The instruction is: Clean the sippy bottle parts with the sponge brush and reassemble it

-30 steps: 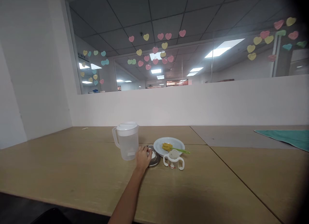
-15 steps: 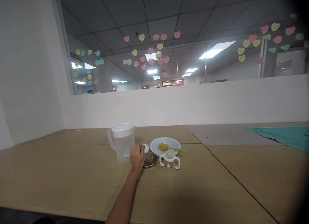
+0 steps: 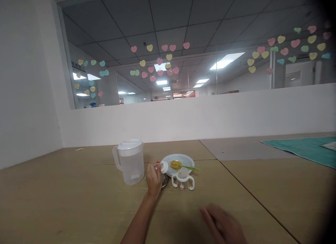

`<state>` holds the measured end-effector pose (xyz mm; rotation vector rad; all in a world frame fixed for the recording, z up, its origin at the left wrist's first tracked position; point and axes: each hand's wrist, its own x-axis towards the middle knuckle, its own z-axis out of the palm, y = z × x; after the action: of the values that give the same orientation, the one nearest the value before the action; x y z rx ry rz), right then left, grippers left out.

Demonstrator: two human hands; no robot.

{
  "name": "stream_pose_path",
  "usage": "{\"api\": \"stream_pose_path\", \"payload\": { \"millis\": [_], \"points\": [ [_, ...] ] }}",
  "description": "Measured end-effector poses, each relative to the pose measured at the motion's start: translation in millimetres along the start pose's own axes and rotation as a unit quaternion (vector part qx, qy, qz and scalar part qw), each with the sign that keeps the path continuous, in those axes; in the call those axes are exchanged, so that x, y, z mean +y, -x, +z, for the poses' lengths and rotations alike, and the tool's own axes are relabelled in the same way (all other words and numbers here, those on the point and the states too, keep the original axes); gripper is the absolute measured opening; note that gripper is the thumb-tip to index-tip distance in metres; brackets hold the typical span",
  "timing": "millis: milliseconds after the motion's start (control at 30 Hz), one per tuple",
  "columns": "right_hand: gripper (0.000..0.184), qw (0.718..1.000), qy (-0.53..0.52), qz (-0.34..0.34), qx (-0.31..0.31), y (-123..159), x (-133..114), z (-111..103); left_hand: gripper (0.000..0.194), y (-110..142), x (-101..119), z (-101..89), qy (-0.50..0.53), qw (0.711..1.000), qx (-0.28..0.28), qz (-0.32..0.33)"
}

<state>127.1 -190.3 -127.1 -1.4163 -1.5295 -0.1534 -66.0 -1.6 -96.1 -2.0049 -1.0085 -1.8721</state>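
Note:
My left hand (image 3: 153,177) is closed on a small white cup lid (image 3: 164,167), tilted toward the right. Just below it stands an upside-down dark metal bowl (image 3: 165,182), partly hidden by the fingers. To its right is a clear cup with two white handles (image 3: 183,182); its mouth shows uncovered. Behind the cup lies a pale plate (image 3: 168,158) bearing yellow food pieces (image 3: 175,164) and a green-handled utensil (image 3: 191,168). My right hand (image 3: 223,223) is low in the view, smeared by motion, over the table in front of the cup.
A translucent lidded pitcher (image 3: 131,163) stands left of my left hand, its handle pointing left. A teal cloth (image 3: 296,148) lies at the far right of the wooden table (image 3: 65,195). Behind rises a white wall (image 3: 168,121) with a window above.
My left hand has raised the white lid off the top of the dark bowl and tipped it rightward. My right hand has come into view at the lower right. The camera has shifted slightly.

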Motion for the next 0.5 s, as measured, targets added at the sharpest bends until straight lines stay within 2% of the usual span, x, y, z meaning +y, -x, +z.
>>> {"api": "stream_pose_path", "payload": {
  "millis": [33, 67, 133, 167, 233, 333, 500],
  "points": [
    [0.034, 0.995, -0.02, -0.094, 0.016, -25, -8, 12, 0.017, 2, 3, 1.1, 0.007, 1.0, -0.003, 0.013],
    [0.03, 0.987, -0.018, -0.158, 0.036, -50, -16, 24, 0.017, 4, 5, 1.9, 0.012, 0.999, -0.004, 0.029],
    [0.044, 0.966, 0.02, -0.255, 0.041, -93, -31, 44, 0.015, 8, 6, 2.8, 0.026, 0.997, -0.005, 0.066],
    [0.051, 0.958, 0.038, -0.281, 0.032, -109, -37, 52, 0.015, 9, 6, 2.7, 0.033, 0.996, -0.002, 0.079],
    [0.051, 0.952, 0.052, -0.301, -0.004, -129, -41, 64, 0.015, 10, 4, 1.7, 0.045, 0.995, 0.013, 0.093],
    [0.039, 0.946, 0.043, -0.316, -0.057, -136, -35, 70, 0.014, 9, 2, -0.7, 0.047, 0.992, 0.023, 0.111],
    [0.041, 0.94, 0.023, -0.334, -0.061, -130, -20, 64, 0.01, 8, 15, -1.1, 0.065, 0.987, 0.006, 0.145]
  ]
}}
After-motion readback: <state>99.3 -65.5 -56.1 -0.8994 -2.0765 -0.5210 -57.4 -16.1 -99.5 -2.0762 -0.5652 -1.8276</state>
